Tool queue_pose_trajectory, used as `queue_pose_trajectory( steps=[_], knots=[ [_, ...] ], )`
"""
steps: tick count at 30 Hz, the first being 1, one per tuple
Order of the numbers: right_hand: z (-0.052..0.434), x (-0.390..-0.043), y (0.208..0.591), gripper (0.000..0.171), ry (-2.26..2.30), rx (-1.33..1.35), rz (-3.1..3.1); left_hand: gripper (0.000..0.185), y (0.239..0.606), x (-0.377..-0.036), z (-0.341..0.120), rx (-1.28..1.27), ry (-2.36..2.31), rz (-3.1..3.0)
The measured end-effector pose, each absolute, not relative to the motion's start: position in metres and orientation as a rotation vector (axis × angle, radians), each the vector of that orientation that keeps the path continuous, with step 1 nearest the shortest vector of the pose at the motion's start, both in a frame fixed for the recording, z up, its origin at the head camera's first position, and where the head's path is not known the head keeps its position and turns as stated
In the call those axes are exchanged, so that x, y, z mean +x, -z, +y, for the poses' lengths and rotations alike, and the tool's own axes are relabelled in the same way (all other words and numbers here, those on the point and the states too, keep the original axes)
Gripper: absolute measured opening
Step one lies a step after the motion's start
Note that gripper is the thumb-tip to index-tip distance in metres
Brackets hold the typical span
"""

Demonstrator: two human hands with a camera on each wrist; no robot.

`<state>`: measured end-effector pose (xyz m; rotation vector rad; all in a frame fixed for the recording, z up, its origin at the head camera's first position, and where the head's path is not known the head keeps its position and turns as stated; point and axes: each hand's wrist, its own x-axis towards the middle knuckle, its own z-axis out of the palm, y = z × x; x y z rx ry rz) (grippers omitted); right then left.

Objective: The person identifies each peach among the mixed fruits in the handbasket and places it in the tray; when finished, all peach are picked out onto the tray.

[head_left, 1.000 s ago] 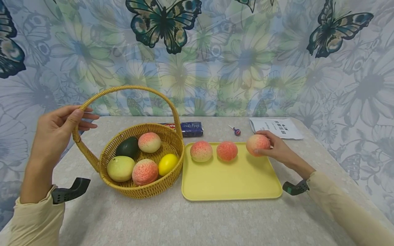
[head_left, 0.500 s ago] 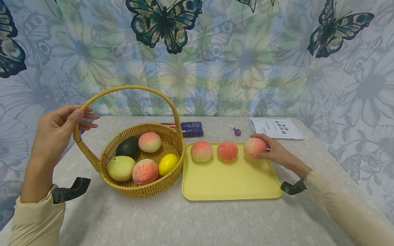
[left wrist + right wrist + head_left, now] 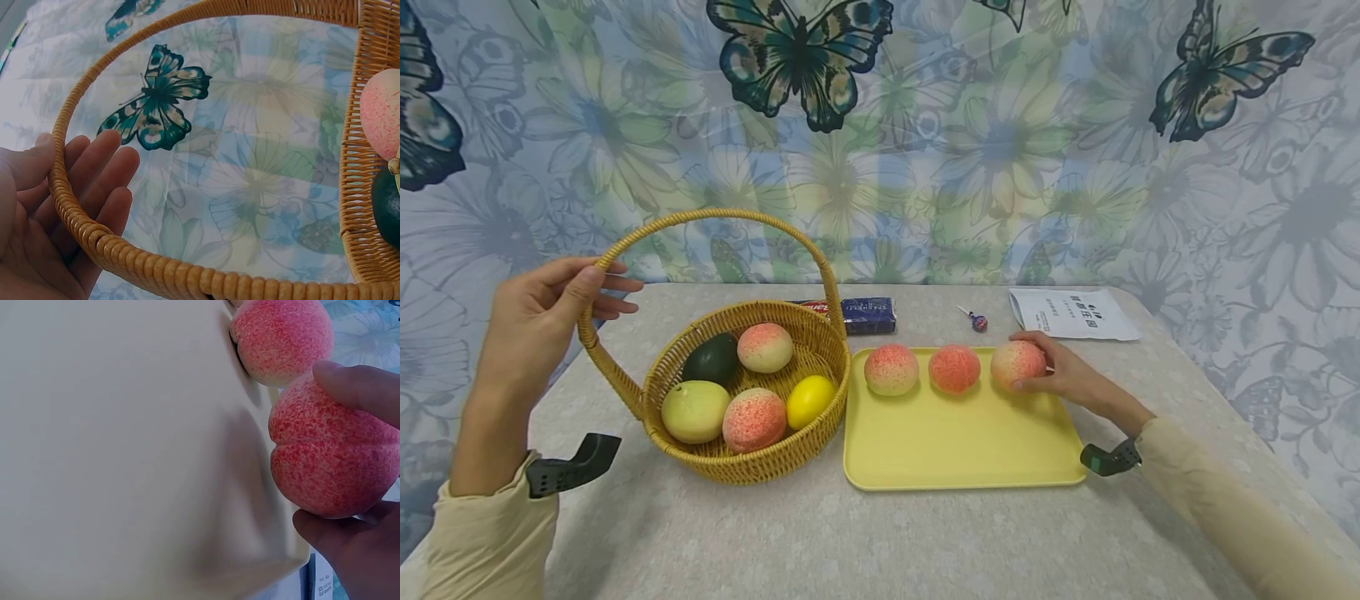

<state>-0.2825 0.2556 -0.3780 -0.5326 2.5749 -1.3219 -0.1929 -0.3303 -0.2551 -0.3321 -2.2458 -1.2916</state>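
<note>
Peach [image 3: 1017,365] at the far right of the yellow tray [image 3: 962,442] lies just left of the right hand [image 3: 1063,372], grasped between thumb and fingers; being round, it shows no long axis. The left hand [image 3: 546,310], well apart, pinches the basket handle [image 3: 718,213]. The right wrist view reveals a crease hidden from the head view; tray contact is unclear.
</note>
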Motion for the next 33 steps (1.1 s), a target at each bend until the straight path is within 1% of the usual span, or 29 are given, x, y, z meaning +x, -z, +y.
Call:
queue_pose_trajectory(
  steps=[12, 20, 27, 33],
  knots=[
    [0.256, -0.281, 0.384, 0.074, 1.293, -0.562, 2.578, 0.030, 0.255, -0.192, -0.330, -0.328, 1.287, -2.247],
    [0.253, -0.279, 0.385, 0.074, 1.253, -0.641, 2.610, 0.030, 0.255, -0.192, -0.330, -0.319, 1.295, -2.250],
    [0.254, -0.282, 0.390, 0.079, 1.225, -0.686, 2.635, 0.030, 0.255, -0.192, -0.330, -0.319, 1.291, -2.252],
    [0.255, -0.281, 0.390, 0.085, 1.190, -0.651, 2.673, 0.030, 0.255, -0.192, -0.331, -0.323, 1.299, -2.248]
  ],
)
